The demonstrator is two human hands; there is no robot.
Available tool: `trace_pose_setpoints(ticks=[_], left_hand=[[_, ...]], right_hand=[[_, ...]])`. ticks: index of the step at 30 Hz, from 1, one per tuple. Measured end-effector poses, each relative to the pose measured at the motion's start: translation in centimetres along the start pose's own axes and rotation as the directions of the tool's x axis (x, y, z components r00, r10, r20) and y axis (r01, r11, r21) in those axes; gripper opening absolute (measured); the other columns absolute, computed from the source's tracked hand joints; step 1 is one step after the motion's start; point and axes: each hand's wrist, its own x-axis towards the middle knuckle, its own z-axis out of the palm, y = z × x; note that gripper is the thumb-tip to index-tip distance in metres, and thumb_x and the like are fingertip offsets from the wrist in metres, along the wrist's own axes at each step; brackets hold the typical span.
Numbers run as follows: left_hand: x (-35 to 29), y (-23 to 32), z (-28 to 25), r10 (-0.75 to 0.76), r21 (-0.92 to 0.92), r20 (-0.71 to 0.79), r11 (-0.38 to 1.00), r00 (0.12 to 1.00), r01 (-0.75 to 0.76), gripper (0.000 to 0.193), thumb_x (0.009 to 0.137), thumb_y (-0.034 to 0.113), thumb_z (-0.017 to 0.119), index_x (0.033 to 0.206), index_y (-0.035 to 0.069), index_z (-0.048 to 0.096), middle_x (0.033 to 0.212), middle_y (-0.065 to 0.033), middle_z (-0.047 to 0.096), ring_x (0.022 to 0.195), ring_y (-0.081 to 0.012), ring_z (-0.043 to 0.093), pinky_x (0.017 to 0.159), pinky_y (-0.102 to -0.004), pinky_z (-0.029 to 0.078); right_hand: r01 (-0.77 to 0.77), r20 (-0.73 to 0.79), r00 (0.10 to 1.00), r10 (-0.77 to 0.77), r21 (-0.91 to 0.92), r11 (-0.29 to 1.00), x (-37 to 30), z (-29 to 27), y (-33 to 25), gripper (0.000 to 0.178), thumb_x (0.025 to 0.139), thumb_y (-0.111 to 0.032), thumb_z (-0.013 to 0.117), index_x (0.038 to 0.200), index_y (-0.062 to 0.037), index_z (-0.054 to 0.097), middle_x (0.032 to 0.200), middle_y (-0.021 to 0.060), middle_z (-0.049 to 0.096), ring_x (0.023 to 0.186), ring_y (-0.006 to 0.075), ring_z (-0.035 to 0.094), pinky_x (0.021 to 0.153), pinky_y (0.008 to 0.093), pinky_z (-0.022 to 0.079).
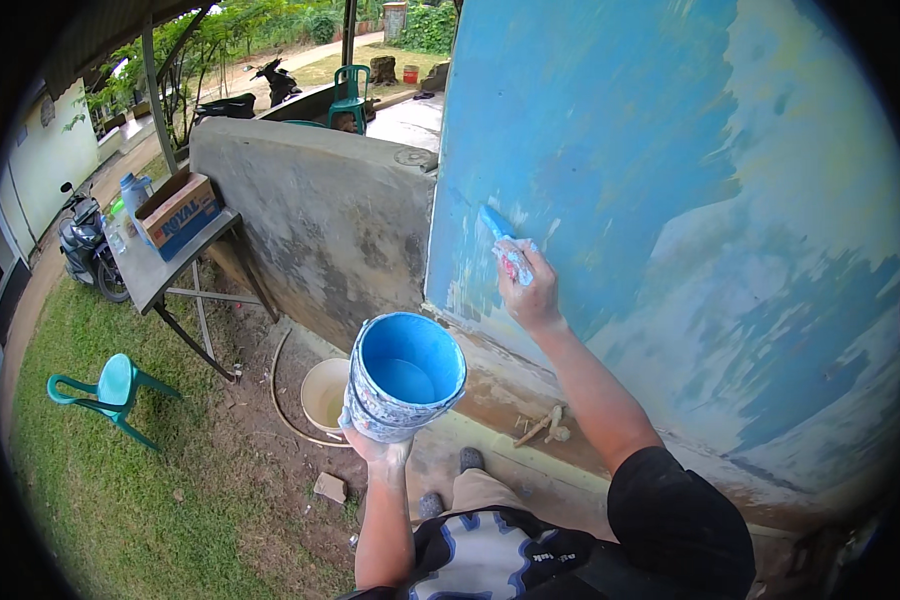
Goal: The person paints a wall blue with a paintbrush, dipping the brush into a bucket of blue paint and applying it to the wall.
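My left hand (378, 446) supports a paint-splattered bucket (400, 408) from below, its fingers wrapped round the base. Blue paint (398, 378) lies in the bottom and coats the inside walls. My right hand (530, 290) grips a paintbrush (496, 222) by its paint-smeared handle. Blue covers the bristles, which touch or nearly touch the wall (590, 150) close to its left edge. That wall is mostly blue on this side, with streaky brush marks; farther right it shows pale, whitish patches.
A low grey concrete wall (310, 220) adjoins on the left. Below stands a cream bucket (322, 392) beside a hose (275, 385). A table (160, 268) carries a cardboard box (182, 212). A green chair (116, 385) stands on grass. A brick (330, 487) lies near my feet.
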Motion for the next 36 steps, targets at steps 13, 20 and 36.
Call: trace_pose_setpoints(ticks=[13, 20, 36], left_hand=[[2.0, 0.1, 1.5, -0.083, 0.024, 0.097, 0.996, 0.992, 0.082, 0.07, 0.099, 0.058, 0.046, 0.153, 0.015, 0.051, 0.16, -0.0148, 0.048, 0.143, -0.0416, 0.048, 0.117, -0.0665, 0.04], [2.7, -0.2, 1.7, -0.058, 0.11, 0.2, 0.993, 0.978, 0.036, 0.076, 0.093, 0.057, 0.062, 0.152, 0.01, 0.053, 0.155, -0.0146, 0.055, 0.139, -0.0375, 0.054, 0.119, -0.0569, 0.042], [3.0, -0.4, 1.0, -0.035, 0.262, 0.295, 0.964, 0.955, -0.046, 0.092, 0.086, 0.06, 0.068, 0.154, 0.001, 0.047, 0.155, -0.0187, 0.054, 0.14, -0.0369, 0.054, 0.123, -0.0528, 0.04]], right_hand=[[-0.194, -0.085, 0.969, 0.23, 0.312, 0.93, 2.5, -2.4, -2.7, 0.02, 0.093, -0.004, 0.076, 0.11, 0.0039, 0.071, 0.094, 0.0149, 0.071, 0.077, 0.0281, 0.072, 0.072, 0.036, 0.058], [-0.286, -0.095, 0.835, 0.542, 0.768, 0.574, 2.3, -9.8, -8.8, 0.016, 0.095, -0.003, 0.076, 0.106, 0.0063, 0.068, 0.092, 0.0093, 0.07, 0.068, 0.0123, 0.066, 0.06, 0.0278, 0.054], [-0.598, 0.286, 0.801, 0.525, 0.387, 0.702, -1.5, -8.3, -12.8, 0.009, 0.091, -0.002, 0.071, 0.094, 0.0018, 0.064, 0.068, 0.0058, 0.058, 0.06, 0.0131, 0.053, 0.057, 0.0335, 0.045]])
